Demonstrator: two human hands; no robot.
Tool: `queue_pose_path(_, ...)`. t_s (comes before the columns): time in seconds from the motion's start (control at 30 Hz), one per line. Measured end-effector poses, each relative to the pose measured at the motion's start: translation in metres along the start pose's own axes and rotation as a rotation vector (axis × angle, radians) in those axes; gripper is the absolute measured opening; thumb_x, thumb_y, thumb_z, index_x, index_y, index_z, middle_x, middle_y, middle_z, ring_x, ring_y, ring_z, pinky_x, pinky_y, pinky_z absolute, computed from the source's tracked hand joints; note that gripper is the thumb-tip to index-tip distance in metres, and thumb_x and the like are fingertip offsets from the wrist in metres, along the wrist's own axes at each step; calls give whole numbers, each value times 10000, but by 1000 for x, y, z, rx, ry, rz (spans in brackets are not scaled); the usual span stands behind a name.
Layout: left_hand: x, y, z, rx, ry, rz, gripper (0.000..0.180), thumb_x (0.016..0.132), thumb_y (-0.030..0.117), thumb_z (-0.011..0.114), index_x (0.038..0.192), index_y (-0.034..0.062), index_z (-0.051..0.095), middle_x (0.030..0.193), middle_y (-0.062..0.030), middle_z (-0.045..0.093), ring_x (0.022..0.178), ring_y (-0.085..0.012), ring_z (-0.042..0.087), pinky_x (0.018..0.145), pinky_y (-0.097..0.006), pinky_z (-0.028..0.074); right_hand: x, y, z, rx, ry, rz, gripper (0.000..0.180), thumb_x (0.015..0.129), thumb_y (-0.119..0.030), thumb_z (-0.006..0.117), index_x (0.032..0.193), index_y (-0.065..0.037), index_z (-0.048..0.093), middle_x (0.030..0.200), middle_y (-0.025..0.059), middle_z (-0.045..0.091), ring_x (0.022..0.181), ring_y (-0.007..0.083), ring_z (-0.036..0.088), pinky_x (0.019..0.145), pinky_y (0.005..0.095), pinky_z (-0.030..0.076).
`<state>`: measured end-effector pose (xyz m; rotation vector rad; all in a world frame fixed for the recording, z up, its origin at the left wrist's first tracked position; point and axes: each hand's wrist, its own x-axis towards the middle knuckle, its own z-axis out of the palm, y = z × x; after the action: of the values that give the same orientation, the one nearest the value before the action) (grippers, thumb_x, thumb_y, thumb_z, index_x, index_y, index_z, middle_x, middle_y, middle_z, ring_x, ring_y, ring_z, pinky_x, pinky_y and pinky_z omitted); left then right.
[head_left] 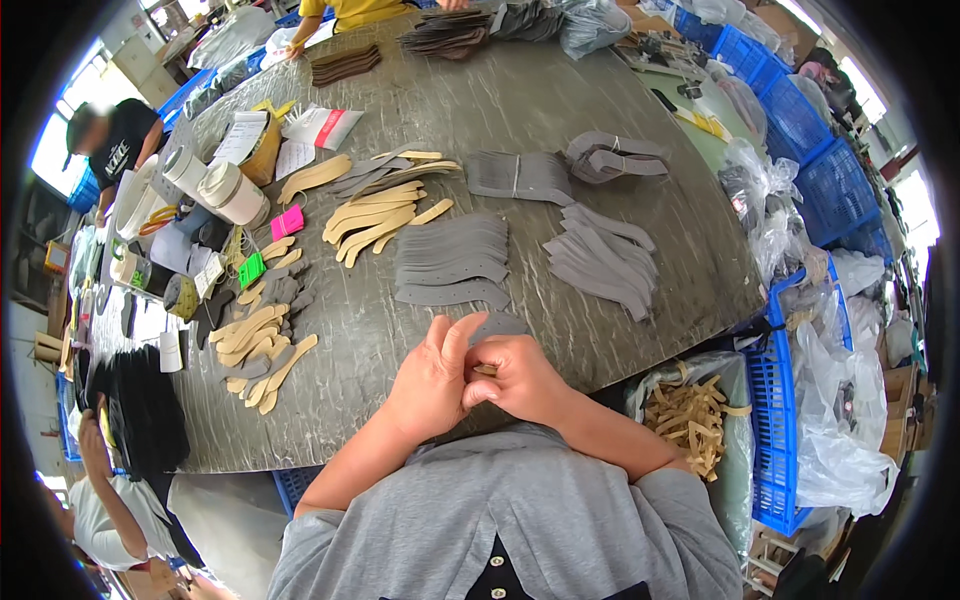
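My left hand (432, 378) and my right hand (517, 378) meet close to my chest at the near edge of the grey table (560, 110). Together they pinch a grey curved cut piece (497, 326) that sticks up between the fingers, with a bit of tan material showing at the right fingers. Just beyond the hands lies a fanned stack of grey curved pieces (452, 258). More grey strips (603, 258) lie to the right of it.
Tan cut strips (380, 215) and mixed tan and grey pieces (262, 340) lie at left. Tape rolls (225, 185) stand at far left. A bag of tan scraps (692, 415) and blue crates (775, 440) sit at right. Other people work at the left and far edges.
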<state>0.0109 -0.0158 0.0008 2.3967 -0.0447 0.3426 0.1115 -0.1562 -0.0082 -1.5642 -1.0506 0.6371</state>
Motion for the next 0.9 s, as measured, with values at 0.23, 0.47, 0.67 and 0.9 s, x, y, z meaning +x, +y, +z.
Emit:
queue_pose_path(0.23,0,-6,1,-312,59,26,798,842,615,577,1359,36,392,955,-111,482,715,-220,571,591,-350,498,-2,9,2,353,-49,80,138,854,-116,703,897,11,668,732,9,609,685,61,510,599,245,417)
queue_pose_path(0.47,-6,-9,-3,-921,49,-228,837,872,665,526,1383,21,366,1054,-58,474,791,-75,502,567,-238,430,-2,-3,2,348,28,152,84,903,-62,636,932,4,677,757,40,653,661,78,549,606,250,451)
queue_pose_path(0.67,0,-1,-3,-205,64,-21,1039,730,777,492,1424,27,304,1046,-198,453,813,-340,557,656,-396,517,-3,-17,3,-48,25,67,141,857,-98,702,883,38,676,742,58,655,680,72,564,592,242,452)
queue_pose_path(0.9,-3,-2,-4,-361,-32,14,1005,735,728,552,1416,25,322,1053,-171,455,862,-296,548,685,-381,516,-5,-15,-3,218,-55,150,145,805,-76,703,740,18,613,627,39,584,571,94,485,533,291,399)
